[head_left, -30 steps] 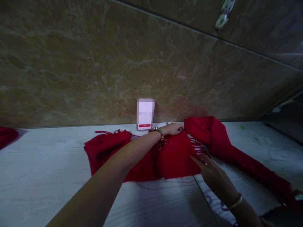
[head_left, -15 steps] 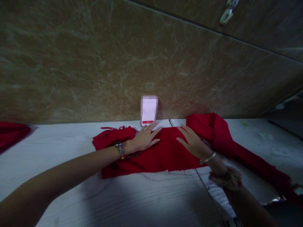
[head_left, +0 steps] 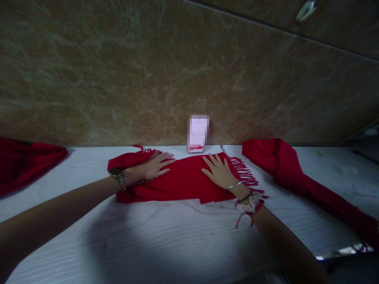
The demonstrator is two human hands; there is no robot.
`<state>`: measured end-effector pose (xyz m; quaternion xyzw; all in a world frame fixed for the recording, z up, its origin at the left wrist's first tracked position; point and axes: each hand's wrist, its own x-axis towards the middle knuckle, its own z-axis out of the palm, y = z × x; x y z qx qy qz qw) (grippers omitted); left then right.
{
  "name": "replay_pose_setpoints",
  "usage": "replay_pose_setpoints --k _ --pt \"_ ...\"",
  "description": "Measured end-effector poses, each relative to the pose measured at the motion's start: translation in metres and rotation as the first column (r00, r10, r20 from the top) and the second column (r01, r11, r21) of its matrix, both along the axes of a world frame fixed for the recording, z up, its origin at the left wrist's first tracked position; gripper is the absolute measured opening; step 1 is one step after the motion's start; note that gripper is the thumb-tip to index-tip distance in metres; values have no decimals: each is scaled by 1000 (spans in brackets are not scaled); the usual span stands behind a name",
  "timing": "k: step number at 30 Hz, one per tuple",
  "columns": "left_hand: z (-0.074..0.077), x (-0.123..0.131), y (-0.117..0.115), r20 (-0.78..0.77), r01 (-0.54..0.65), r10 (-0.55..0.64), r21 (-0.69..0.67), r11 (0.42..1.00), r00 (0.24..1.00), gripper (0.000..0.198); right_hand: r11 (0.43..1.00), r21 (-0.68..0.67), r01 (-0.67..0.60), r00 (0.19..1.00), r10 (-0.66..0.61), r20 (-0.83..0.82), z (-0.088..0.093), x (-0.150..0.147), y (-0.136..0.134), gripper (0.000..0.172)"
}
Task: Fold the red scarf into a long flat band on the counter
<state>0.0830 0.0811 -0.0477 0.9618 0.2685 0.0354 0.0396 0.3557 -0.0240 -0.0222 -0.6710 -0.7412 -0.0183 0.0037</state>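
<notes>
A red fringed scarf [head_left: 186, 177] lies spread and partly folded on the pale wood-grain table. My left hand [head_left: 154, 166] rests flat on its left part, fingers spread, beside a folded-over bunch with loose tassels at the far edge. My right hand [head_left: 218, 172] presses flat on the right part, fingers apart, just left of the fringe that fans out on the table. Neither hand grips the cloth. Part of the left bunch is hidden under my left wrist.
A phone [head_left: 197, 136] with a lit screen leans on the brown marbled wall [head_left: 148, 79] behind the scarf. Another length of red cloth [head_left: 287, 159] runs along the right of the table [head_left: 166, 244]. More red cloth [head_left: 26, 165] is heaped at the left.
The view has shifted. My left hand has slid left over the scarf, and the hands are farther apart. The fringe at the right end now shows, apart from the right-hand cloth.
</notes>
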Motion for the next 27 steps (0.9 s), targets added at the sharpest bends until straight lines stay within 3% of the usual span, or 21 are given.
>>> replay_pose_setpoints --k 5,8,11,13,15,18,22,27 --pt "9 -47 10 -68 -38 41 35 999 997 44 999 20 -48 997 49 -59 0 -44 19 56" --pt "19 -54 3 -106 -55 64 83 995 992 43 997 26 -66 994 68 -84 3 -56 24 55" --pt "31 -39 -21 -52 -10 17 136 991 999 42 993 43 -112 988 116 -102 11 -50 19 52" --pt "37 -24 -45 -15 46 -45 108 993 999 43 976 60 -209 971 214 -107 18 -37 9 49" --pt "37 -10 -67 -58 123 -120 63 990 991 49 934 55 -354 927 358 -113 23 -22 -4 45" --pt "31 5 -89 -127 123 -112 79 989 986 51 850 53 -524 844 527 -99 25 -3 -25 38" --pt "24 13 -96 -161 64 -43 129 990 986 39 786 162 -597 800 598 48 17 6 -43 28" --pt "27 11 -95 -205 72 -36 173 982 978 42 710 258 -655 755 630 181 9 4 -44 28"
